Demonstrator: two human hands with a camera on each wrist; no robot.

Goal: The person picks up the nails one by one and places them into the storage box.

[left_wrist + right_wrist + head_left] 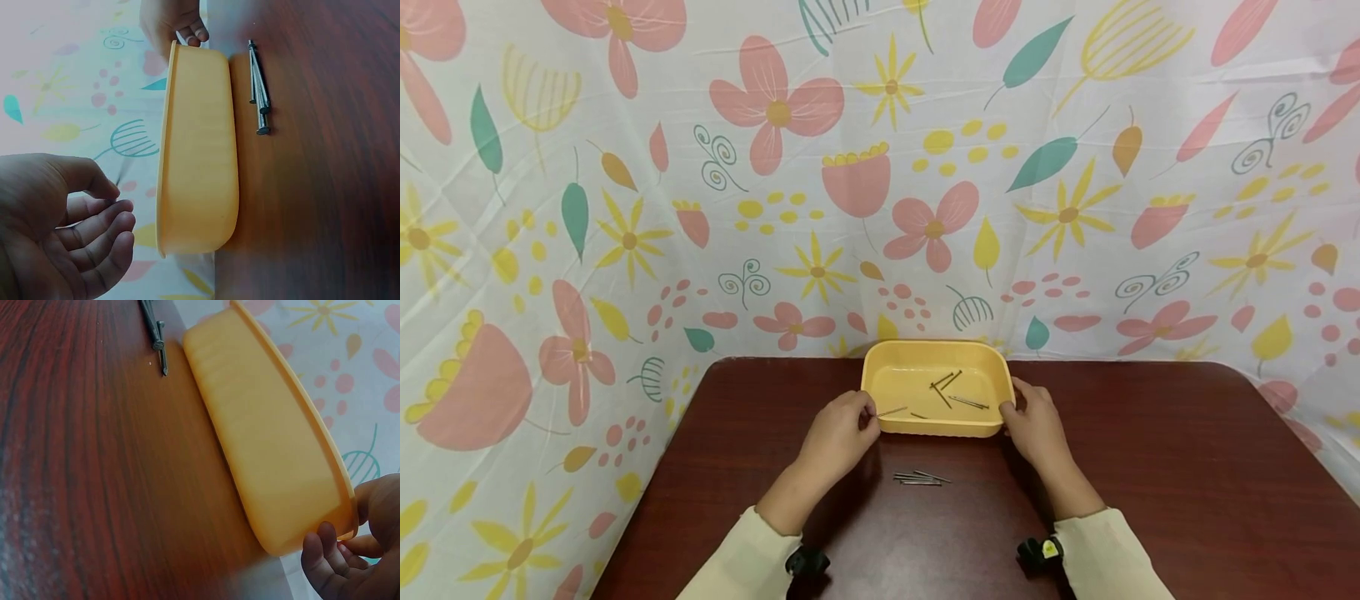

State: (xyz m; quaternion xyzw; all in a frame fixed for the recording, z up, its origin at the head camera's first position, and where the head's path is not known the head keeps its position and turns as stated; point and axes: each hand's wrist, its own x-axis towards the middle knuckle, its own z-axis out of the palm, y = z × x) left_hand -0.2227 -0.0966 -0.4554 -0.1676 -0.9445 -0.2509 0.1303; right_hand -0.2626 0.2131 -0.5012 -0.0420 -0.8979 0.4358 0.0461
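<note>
A yellow plastic tray (937, 428) stands near the table's far edge, with several nails (970, 402) scattered on its floor. My left hand (842, 432) is at the tray's front left corner, pinching a thin nail (892, 411) between thumb and index finger, its length pointing in over the rim. In the left wrist view the same nail (119, 179) shows as a blurred dark line at the fingertips. At the opposite end, my right hand (1036, 423) grips the tray's right side, thumb at the rim and fingers against the outer wall (281, 444).
On the dark wooden table (760, 417), a small bundle of nails (922, 478) lies in front of the tray. A flower-printed cloth (925, 208) hangs right behind the table and along its left side.
</note>
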